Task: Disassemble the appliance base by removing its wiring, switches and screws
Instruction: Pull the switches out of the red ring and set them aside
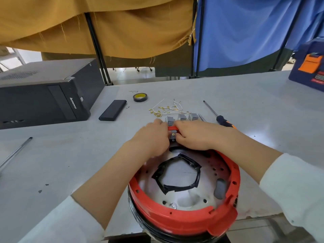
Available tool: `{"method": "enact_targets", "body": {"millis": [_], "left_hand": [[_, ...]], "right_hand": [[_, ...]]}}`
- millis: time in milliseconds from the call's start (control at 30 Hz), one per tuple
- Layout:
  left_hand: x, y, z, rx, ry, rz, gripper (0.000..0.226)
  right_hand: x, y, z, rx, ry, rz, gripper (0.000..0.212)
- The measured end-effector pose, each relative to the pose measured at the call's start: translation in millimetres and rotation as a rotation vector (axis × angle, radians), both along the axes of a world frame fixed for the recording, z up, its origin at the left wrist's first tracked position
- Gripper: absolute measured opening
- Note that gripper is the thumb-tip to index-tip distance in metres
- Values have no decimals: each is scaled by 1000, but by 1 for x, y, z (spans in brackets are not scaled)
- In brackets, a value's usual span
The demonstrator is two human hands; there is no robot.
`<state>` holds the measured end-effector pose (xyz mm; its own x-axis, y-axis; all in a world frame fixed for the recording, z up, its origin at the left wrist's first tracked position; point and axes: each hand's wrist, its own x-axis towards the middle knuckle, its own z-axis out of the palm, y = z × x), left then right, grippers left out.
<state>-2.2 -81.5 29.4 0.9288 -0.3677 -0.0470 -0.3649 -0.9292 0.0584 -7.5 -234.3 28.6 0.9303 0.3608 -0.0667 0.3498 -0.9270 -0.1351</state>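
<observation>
The round red appliance base point(175, 218) stands open at the table's near edge, with a white inner plate and a ring of black tape point(175, 174) inside. Both hands meet at its far rim. My left hand point(150, 137) and my right hand point(194, 135) have curled fingers gripping a grey switch point(172, 135) still seated in the red rim. Three loose grey switches point(182, 118) lie in a row just beyond the hands. Behind them is a pile of white wires with brass terminals point(168, 109).
An orange-and-black screwdriver point(219, 116) lies right of the switches. A roll of black tape point(140, 97) and a dark flat case point(113, 110) lie further back. A black computer tower point(43, 95) fills the left; a metal rod point(15, 153) lies near it. A blue box point(308, 71) is far right.
</observation>
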Motion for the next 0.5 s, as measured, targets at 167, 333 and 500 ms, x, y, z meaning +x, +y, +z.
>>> {"method": "enact_targets", "body": {"millis": [167, 333, 500], "left_hand": [[7, 8, -6, -102, -66, -74, 14], [6, 5, -13, -87, -202, -57, 4], [9, 1, -17, -107, -248, 4, 7]], "right_hand": [[5, 3, -2, 20, -1, -6, 12], [4, 3, -6, 38, -54, 10, 11], [4, 4, -11, 0, -143, -7, 11]]}}
